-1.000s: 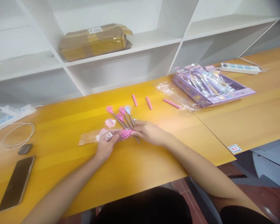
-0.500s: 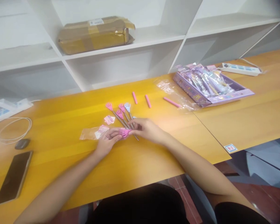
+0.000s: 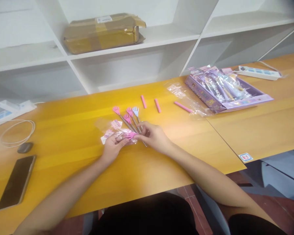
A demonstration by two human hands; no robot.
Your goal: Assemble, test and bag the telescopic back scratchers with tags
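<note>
Between my hands is a pink hand-shaped piece (image 3: 130,135) with clear plastic wrap around it. My left hand (image 3: 113,146) is closed on the wrapped piece from the left. From the right, my right hand (image 3: 153,136) pinches the same piece with its thumb and fingers. Just behind lie several metal rods with hand-shaped heads, pink ones (image 3: 116,110) and a light blue one (image 3: 135,111); my right fingers partly cover the rods. Small pink-and-white cards (image 3: 116,124) and a clear bag (image 3: 101,124) lie near my left hand. Three pink tubes (image 3: 157,105) rest farther back.
A purple box (image 3: 205,94) of wrapped items stands at the right, beside loose clear plastic (image 3: 177,90). A phone (image 3: 16,182), a dark mouse-like object (image 3: 24,147) and a white cable are at the left. White shelves (image 3: 137,46) hold a taped brown package (image 3: 103,34).
The clear plastic at my left hand has shifted and now spreads up around the pink piece and the cards. My hands stay in nearly the same place. The view has shifted slightly.
</note>
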